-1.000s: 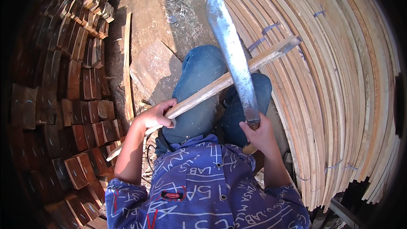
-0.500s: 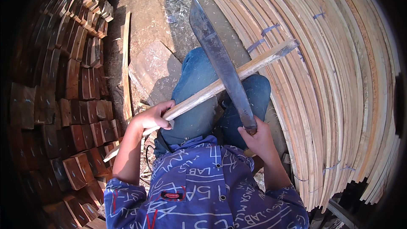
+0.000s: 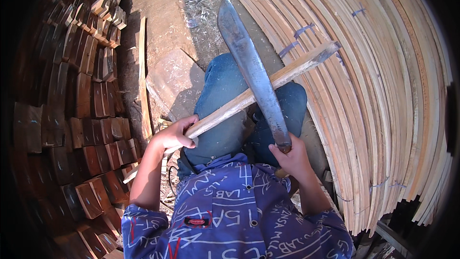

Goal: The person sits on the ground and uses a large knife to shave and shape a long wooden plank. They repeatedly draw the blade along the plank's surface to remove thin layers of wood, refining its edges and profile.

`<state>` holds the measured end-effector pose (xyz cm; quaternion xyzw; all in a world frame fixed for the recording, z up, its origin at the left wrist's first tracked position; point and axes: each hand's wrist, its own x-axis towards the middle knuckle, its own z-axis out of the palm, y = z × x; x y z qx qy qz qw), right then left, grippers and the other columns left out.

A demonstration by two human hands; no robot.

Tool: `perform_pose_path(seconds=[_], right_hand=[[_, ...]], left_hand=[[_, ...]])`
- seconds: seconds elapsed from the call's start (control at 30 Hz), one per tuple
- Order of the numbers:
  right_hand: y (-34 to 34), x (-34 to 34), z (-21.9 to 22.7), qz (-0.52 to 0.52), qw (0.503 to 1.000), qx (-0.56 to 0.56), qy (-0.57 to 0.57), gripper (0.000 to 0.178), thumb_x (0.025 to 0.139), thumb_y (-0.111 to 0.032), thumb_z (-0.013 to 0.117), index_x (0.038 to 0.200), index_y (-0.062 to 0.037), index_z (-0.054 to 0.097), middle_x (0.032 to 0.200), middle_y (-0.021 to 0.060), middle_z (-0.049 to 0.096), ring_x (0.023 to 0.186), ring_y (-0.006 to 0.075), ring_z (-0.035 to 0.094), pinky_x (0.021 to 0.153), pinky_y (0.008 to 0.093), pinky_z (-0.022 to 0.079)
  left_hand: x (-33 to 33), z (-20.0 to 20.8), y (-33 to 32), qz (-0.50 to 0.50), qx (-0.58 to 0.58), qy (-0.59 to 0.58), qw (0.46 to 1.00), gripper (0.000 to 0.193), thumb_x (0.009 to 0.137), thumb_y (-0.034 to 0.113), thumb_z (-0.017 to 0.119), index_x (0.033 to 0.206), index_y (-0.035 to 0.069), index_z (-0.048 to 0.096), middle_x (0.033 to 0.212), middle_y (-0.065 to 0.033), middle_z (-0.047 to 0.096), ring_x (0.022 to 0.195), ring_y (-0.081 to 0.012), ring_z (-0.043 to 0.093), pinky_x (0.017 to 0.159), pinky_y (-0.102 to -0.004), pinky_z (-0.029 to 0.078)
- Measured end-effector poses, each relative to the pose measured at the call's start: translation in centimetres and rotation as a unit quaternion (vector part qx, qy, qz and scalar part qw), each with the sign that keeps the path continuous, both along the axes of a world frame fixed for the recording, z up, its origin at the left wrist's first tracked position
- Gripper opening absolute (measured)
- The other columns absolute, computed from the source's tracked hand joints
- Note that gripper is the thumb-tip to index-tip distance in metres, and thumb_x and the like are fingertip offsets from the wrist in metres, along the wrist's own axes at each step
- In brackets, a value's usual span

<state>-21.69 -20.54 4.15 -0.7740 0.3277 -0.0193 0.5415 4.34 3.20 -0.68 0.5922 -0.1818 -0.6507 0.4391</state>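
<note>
A long wooden stick (image 3: 223,113) slants across my lap from lower left to upper right, its far end over the strips on the right. My left hand (image 3: 175,133) is wrapped round it near its lower part, beside my left thigh. In my right hand (image 3: 290,157) is the handle of a machete (image 3: 250,64), with its wide dark blade pointing up and away from me. The blade crosses the stick above my knees; I cannot tell whether they touch. Most of the machete's handle is hidden by my fingers.
Stacks of dark cut timber (image 3: 91,139) rise on the left. Bundles of long pale wood strips (image 3: 354,115), bound with bluish ties, fill the right. A flat board (image 3: 175,79) and a thin strip (image 3: 143,81) lie on the ground ahead, with wood shavings (image 3: 203,12) farther off.
The machete's blade has turned a little and now catches more light, its tip slightly farther right. Both hands keep their grip, and the stick has barely moved.
</note>
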Motion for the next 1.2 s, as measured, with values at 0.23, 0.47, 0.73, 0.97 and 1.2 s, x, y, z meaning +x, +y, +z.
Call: perform_pose_path(seconds=[0.23,0.47,0.73,0.97,1.2], right_hand=[[-2.9,0.7,2.4,-0.146,0.974,0.174,0.005,0.027,0.083,-0.009,0.074,0.101,0.0046,0.060,0.071,0.0042,0.063,0.061,0.0119,0.059,0.058,0.0290,0.048],[0.2,0.7,0.5,0.130,0.987,0.068,0.068,0.028,0.083,-0.013,0.074,0.100,0.0046,0.060,0.066,0.0073,0.062,0.056,0.0147,0.058,0.054,0.0310,0.046],[-0.4,0.6,1.2,0.036,0.996,0.033,-0.078,0.025,0.084,-0.012,0.074,0.097,0.0040,0.060,0.065,0.0061,0.062,0.054,0.0122,0.058,0.051,0.0304,0.046],[-1.4,1.5,1.0,-0.116,0.985,0.129,0.006,0.018,0.085,-0.007,0.072,0.095,0.0005,0.059,0.066,0.0009,0.058,0.053,0.0056,0.053,0.048,0.0241,0.044],[-0.6,1.4,1.4,-0.072,0.988,0.135,-0.014,0.020,0.084,-0.006,0.072,0.098,0.0005,0.060,0.067,0.0015,0.059,0.057,0.0060,0.055,0.053,0.0242,0.045]], left_hand=[[-0.3,-0.9,0.6,0.019,-0.016,0.007,1.000,0.041,0.056,0.011,0.072,0.091,0.007,0.051,0.078,0.0030,0.044,0.072,-0.0088,0.045,0.063,-0.0239,0.037],[-0.2,0.6,-0.6,0.018,0.003,-0.009,1.000,0.042,0.054,0.008,0.071,0.090,0.007,0.048,0.076,0.0006,0.049,0.065,-0.0081,0.047,0.052,-0.0232,0.038],[-0.4,-0.5,0.7,0.033,-0.006,0.025,0.999,0.047,0.052,0.009,0.073,0.090,0.009,0.047,0.073,0.0025,0.045,0.063,-0.0074,0.043,0.052,-0.0227,0.036],[0.1,-1.0,0.3,0.013,0.001,0.037,0.999,0.042,0.057,0.006,0.072,0.093,0.007,0.051,0.078,0.0014,0.049,0.072,-0.0098,0.046,0.061,-0.0257,0.039],[0.0,-0.9,0.8,0.008,-0.011,-0.025,1.000,0.044,0.058,0.002,0.069,0.099,0.005,0.052,0.078,0.0008,0.050,0.072,-0.0105,0.050,0.063,-0.0255,0.042]])
